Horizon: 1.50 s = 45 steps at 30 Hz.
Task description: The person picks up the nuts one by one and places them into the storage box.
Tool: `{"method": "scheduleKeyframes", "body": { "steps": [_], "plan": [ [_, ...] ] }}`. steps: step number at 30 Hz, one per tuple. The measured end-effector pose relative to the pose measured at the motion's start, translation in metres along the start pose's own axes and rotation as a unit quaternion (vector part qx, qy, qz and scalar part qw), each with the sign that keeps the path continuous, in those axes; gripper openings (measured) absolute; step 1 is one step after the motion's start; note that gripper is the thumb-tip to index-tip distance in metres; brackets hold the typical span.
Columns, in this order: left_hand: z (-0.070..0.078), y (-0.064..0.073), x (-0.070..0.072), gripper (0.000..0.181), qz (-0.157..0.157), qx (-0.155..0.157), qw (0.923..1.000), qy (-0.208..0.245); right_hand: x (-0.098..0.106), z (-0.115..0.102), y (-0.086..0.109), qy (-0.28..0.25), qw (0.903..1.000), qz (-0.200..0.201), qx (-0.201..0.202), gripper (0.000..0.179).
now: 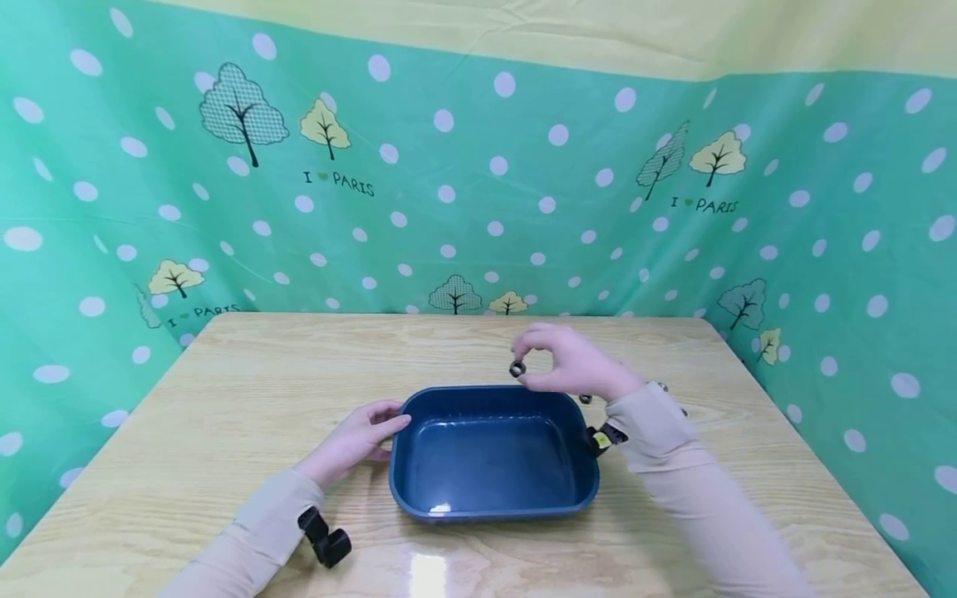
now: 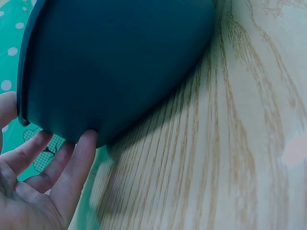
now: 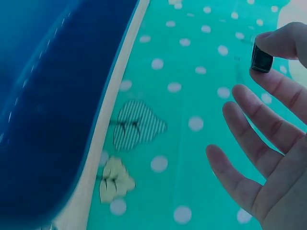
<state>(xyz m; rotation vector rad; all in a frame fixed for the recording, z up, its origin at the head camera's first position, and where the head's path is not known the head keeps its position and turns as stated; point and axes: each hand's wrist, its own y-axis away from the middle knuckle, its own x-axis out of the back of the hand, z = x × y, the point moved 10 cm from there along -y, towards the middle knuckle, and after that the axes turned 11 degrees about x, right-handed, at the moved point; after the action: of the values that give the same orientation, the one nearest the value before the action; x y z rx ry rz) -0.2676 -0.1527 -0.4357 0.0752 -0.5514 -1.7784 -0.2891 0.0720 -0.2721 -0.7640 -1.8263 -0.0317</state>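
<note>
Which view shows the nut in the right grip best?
The right wrist view: the nut appears largest there, side-on in the right grip. The head view shows it small, hole visible; the left wrist view doesn't show it.
</note>
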Motion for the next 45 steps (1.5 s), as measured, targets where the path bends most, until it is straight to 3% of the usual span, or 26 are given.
{"method": "scheduleKeyframes", "body": {
  "steps": [14, 22, 35, 39, 45],
  "plan": [
    [0.005, 0.000, -0.006, 0.053, -0.017, -0.004, 0.9998, 0.005, -0.047, -0.027, -0.033, -0.046, 0.9969, -0.022, 0.059, 0.013],
    [0.001, -0.003, -0.001, 0.055, 0.001, 0.007, 1.0000, 0.004, -0.071, -0.032, -0.039, -0.069, 0.9952, -0.035, 0.060, 0.014],
    [-0.001, -0.002, -0.002, 0.050, 0.004, 0.007, 0.9999, 0.013, -0.107, -0.018, -0.039, -0.135, 0.9890, -0.055, 0.024, 0.015],
    [0.000, -0.003, -0.002, 0.051, 0.007, 0.001, 0.9999, 0.014, -0.119, -0.014, -0.037, -0.125, 0.9885, -0.084, 0.002, 0.014],
    [-0.002, -0.003, 0.000, 0.048, 0.026, 0.002, 0.9994, 0.023, -0.133, -0.015, -0.039, -0.064, 0.9893, -0.131, 0.001, 0.010]
  ]
}}
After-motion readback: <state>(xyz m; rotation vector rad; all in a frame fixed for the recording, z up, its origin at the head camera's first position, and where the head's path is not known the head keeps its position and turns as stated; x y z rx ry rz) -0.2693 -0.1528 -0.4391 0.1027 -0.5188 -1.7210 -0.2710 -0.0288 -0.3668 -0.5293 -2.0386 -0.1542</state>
